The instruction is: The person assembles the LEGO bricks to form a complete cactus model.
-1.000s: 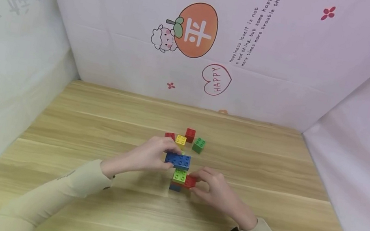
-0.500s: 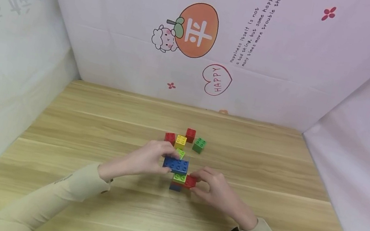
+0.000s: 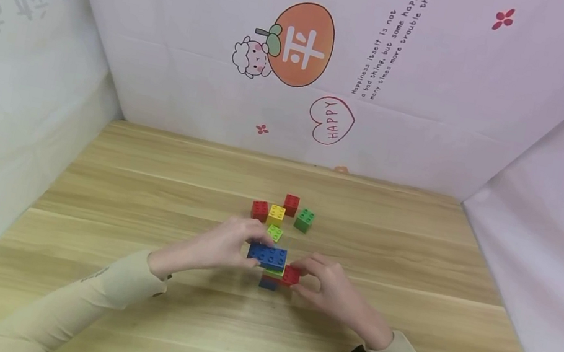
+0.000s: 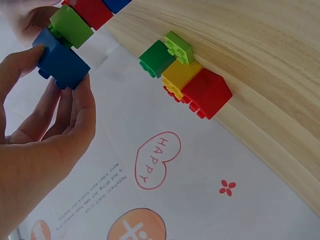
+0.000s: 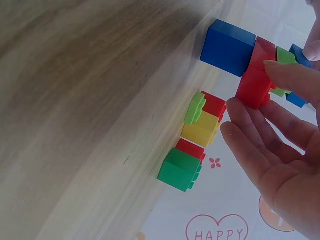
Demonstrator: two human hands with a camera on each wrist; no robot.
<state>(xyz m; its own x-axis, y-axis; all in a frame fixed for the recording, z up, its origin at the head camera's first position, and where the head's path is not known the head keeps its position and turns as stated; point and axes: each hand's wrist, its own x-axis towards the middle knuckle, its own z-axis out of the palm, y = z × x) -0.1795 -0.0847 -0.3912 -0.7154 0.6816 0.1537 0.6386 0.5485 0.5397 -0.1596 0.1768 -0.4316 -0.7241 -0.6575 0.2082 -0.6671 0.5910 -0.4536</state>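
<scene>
A long blue toy building brick (image 3: 268,256) is pinched between the thumb and fingers of my left hand (image 3: 231,245). It lies right over a light green brick (image 4: 71,26), overlapping most of it in the head view. Under the green one is a red brick (image 5: 256,80) that juts out to the right, and a blue brick (image 5: 228,47) forms the bottom of this stack. My right hand (image 3: 332,290) grips the jutting end of the red brick between thumb and fingers, steadying the stack's right side.
Behind the stack on the wooden table (image 3: 173,182) sit loose bricks: a small light green one (image 3: 274,233), a yellow one (image 3: 276,215), a dark green one (image 3: 304,220), a red one (image 3: 259,210) and another red one (image 3: 291,204). A printed white cloth (image 3: 189,90) hangs behind.
My left hand has brought the blue brick toward me and down over the light green brick, whose studs it now covers. The right hand keeps its grip on the red brick.
</scene>
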